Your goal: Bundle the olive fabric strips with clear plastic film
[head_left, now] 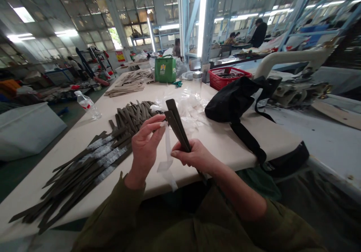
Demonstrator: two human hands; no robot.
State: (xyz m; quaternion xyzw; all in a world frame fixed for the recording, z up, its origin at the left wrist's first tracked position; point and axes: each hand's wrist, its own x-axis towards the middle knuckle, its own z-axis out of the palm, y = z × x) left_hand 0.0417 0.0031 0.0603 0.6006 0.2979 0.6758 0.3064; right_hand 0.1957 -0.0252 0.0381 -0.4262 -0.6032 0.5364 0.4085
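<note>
Gripping on both sides: my left hand (pixel 145 147) pinches the upper end of a translucent white strip (pixel 168 143) between thumb and fingers; my right hand (pixel 199 154) is closed around the held dark straps (pixel 176 128), at least two.

From the left: banded dark straps (pixel 84 173), crossed by whitish bands, lie on the near left of the table (pixel 225 143). A plastic water bottle (pixel 88 105) is farther off, at the left edge. Right of it is a loose strap pile (pixel 135 115), no bands visible.

Next, the strip hangs limp below my left fingertips, bent partway down. Immediately right, the held straps slant up and leftward out of my right fist, their far ends uneven and close to the left fingertips; contact cannot be confirmed. Right and farther off is a black bag (pixel 228 100).

Assessment: the step in hand appears to be handling the strip alongside the gathered straps. The next move calls for a steady right grip and control of the strip's loose end, which could twist.
</note>
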